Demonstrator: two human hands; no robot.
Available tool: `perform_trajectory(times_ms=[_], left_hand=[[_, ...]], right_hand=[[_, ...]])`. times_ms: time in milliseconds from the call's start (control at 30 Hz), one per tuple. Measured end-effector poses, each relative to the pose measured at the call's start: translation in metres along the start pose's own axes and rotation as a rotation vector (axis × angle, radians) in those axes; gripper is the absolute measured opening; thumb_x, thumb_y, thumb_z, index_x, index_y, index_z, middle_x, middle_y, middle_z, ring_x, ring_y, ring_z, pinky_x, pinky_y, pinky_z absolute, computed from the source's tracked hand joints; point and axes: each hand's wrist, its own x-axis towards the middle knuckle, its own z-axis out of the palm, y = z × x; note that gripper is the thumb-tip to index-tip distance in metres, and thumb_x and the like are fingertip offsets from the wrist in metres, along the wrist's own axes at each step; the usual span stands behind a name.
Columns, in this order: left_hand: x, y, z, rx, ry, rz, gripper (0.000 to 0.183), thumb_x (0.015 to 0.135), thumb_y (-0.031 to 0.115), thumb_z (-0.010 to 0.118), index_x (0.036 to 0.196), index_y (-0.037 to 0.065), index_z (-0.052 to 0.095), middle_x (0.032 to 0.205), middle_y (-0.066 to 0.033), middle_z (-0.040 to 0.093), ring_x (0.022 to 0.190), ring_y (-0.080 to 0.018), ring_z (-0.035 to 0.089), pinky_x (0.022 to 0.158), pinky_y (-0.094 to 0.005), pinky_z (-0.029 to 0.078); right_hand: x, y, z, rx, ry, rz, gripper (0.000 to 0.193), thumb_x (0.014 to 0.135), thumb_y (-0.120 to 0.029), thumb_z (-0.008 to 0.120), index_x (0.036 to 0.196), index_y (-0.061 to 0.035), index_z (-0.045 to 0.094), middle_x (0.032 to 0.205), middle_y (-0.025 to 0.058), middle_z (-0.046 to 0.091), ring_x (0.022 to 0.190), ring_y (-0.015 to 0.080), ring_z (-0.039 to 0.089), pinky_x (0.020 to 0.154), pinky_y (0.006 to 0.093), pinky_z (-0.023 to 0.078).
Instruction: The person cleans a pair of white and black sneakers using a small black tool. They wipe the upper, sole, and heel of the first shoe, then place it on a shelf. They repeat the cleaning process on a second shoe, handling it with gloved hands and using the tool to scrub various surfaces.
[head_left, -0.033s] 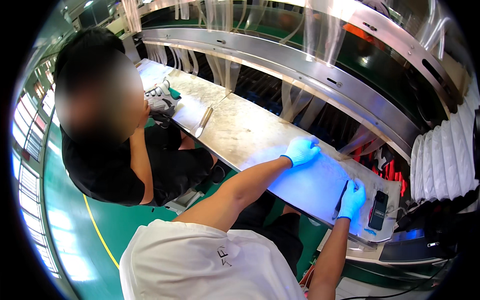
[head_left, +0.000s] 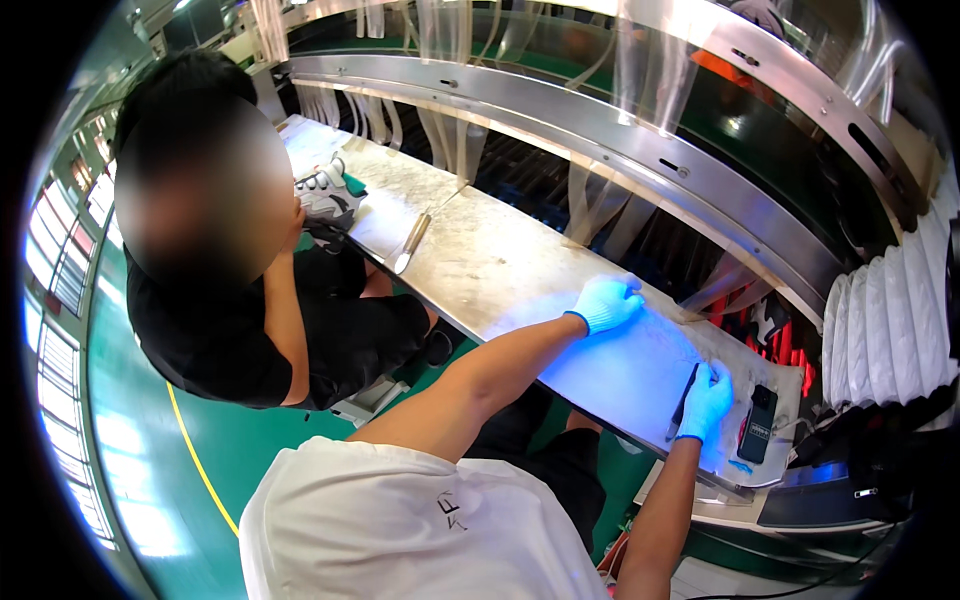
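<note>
Reaching over the long, scuffed, pale bench (head_left: 530,262), you had your left hand (head_left: 608,304), in a knitted glove lit blue, by the far edge, its fingers curled; whether they had hold of anything, I could not tell. Your right hand (head_left: 707,400), gloved alike, was down toward the right end with fingers half bent, right against a slim, dark, elongated object (head_left: 682,405) on its left side; I could not tell whether the fingers gripped it or only lay alongside. That object slanted toward the near edge. Right of your right hand lay a dark rectangular phone (head_left: 758,426) with a red edge, and a small bright-blue scrap (head_left: 740,467) sat near the near right corner. Well to the left, a tan-handled knife-like tool (head_left: 413,244) pointed its pale blade at the near edge. Beyond it, a co-worker in black (head_left: 205,345) was beside a grey-and-white shoe (head_left: 332,195) at the near edge, toward the left end.
</note>
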Motion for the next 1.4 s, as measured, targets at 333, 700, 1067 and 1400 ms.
perform_trajectory(times_ms=[333, 700, 1067, 1400], left_hand=[[-0.017, 0.012, -0.012, 0.271, 0.363, 0.538, 0.065, 0.086, 0.029, 0.078, 0.142, -0.001, 0.064, 0.153, -0.0308, 0.055, 0.141, -0.0522, 0.053, 0.123, -0.0612, 0.040], [-0.010, 0.000, 0.020, 0.362, 0.035, 0.164, 0.039, 0.094, 0.033, 0.062, 0.097, 0.002, 0.084, 0.107, -0.0258, 0.079, 0.101, -0.0432, 0.076, 0.088, -0.0548, 0.059], [-0.013, 0.012, 0.009, 0.335, 0.010, 0.165, 0.041, 0.092, 0.030, 0.063, 0.108, -0.004, 0.081, 0.124, -0.0299, 0.074, 0.112, -0.0448, 0.073, 0.097, -0.0542, 0.057], [-0.012, 0.019, 0.001, 0.159, -0.079, 0.097, 0.039, 0.092, 0.033, 0.069, 0.101, -0.003, 0.079, 0.117, -0.0291, 0.074, 0.102, -0.0462, 0.075, 0.093, -0.0556, 0.060]], right_hand=[[-0.003, -0.013, -0.003, -0.039, -0.063, -0.044, 0.045, 0.101, -0.025, 0.075, 0.133, 0.0076, 0.073, 0.129, 0.0241, 0.078, 0.117, 0.0345, 0.074, 0.106, 0.0439, 0.056], [0.015, 0.024, -0.006, -0.196, -0.090, -0.115, 0.054, 0.108, -0.038, 0.073, 0.141, 0.0036, 0.071, 0.140, 0.0223, 0.074, 0.123, 0.0363, 0.072, 0.108, 0.0446, 0.057], [-0.008, -0.054, -0.048, -0.511, -0.228, -0.535, 0.043, 0.100, -0.032, 0.075, 0.127, 0.0016, 0.075, 0.119, 0.0248, 0.078, 0.108, 0.0437, 0.074, 0.097, 0.0527, 0.059], [-0.018, -0.083, 0.097, 0.050, -0.187, -0.154, 0.047, 0.108, -0.032, 0.069, 0.137, 0.0051, 0.071, 0.136, 0.0228, 0.074, 0.121, 0.0337, 0.071, 0.105, 0.0437, 0.055]])
